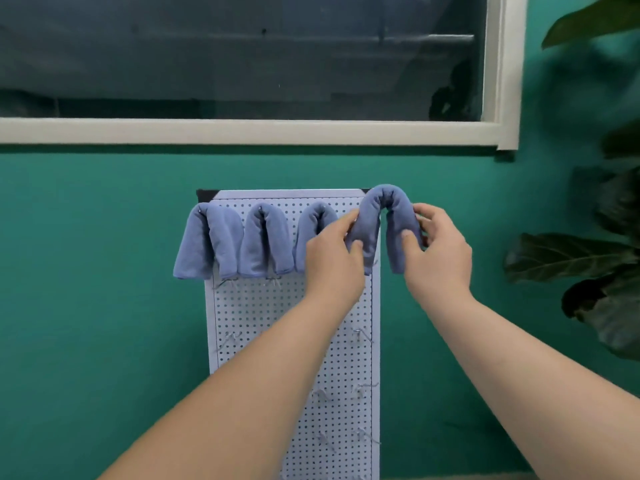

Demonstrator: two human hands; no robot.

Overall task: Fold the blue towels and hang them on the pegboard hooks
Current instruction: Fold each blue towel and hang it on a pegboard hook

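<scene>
Folded towel (385, 199) held arched at pegboard's (249, 323) top right corner, one end pinched in left hand (332, 261), other in right hand (440, 258); probably seating fold over hidden hook. Three towels (265, 240) hung leftward.

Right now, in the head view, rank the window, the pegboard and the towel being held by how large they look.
1. window
2. pegboard, though its bottom is cut off by the frame
3. towel, pinched by the left hand and right hand

A home-like room: teal painted wall (97, 216), white-framed window (242, 131), leafy houseplant (588, 258) beside a pegboard (298, 341).
</scene>
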